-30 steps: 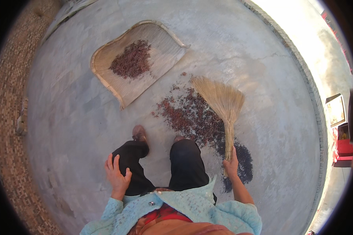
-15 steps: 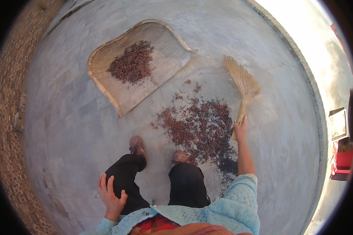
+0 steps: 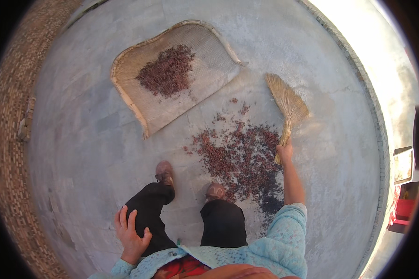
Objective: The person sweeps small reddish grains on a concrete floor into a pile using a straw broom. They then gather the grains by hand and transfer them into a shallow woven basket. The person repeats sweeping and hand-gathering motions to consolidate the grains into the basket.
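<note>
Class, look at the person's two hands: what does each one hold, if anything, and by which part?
The right hand grips a straw hand broom by its narrow bound handle end. The left hand holds nothing; it rests on the thigh.

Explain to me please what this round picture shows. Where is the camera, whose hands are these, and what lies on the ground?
The camera sits on a person's head and looks down, so you see their own body, legs and shoes. Its wide lens bends the picture into a circle. The right hand grips a straw broom, stretched out over the grey paved floor. The left hand holds nothing and rests on the left thigh. Small reddish-brown pieces lie scattered in front of the feet. More of them sit heaped in a flat woven tray lying farther ahead.
</note>
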